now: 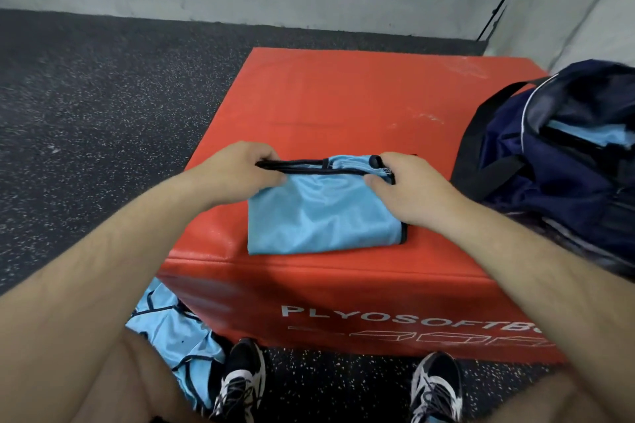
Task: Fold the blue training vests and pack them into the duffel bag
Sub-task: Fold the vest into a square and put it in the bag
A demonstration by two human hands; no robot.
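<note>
Both forearms reach in from the lower corners | left hand (240, 172) pinches vest (323, 216) at its upper-left edge | right hand (409, 189) pinches upper-right edge | vest folded, frame centre, on box (326, 96) | bag (567, 189) open, right edge

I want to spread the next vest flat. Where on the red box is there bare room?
The red box is bare across its far half, beyond the folded vest that the left hand and right hand pinch. A thin strip lies left of the vest. Crowded: the right side, by the duffel bag.
</note>
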